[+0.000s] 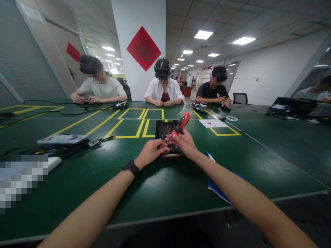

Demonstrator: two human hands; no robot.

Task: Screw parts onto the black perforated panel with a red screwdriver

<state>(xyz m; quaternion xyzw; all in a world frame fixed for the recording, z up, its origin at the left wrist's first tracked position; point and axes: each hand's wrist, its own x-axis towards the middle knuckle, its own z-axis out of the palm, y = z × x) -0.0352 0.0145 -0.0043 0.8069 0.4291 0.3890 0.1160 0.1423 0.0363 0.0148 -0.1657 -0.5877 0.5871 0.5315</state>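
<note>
A screwdriver (pixel 182 123) with a red and black handle leans up and to the right, its shaft pointing down to the left. My right hand (pixel 184 143) is closed around the lower handle and shaft. Close by, my left hand (pixel 154 150) has its fingers pinched together near the screwdriver's tip; whatever lies between them is too small to make out. Both hands are over an open black case (pixel 161 128) with a patterned dark interior. The hands cover much of the case's near side.
A blue and white packet (pixel 218 189) lies partly under my right forearm. To the left are a phone-like slab (pixel 62 139) and cables. A printed sheet (pixel 213 123) and a white tape ring (pixel 231 118) lie at right. Several people sit around the green table (pixel 258 165).
</note>
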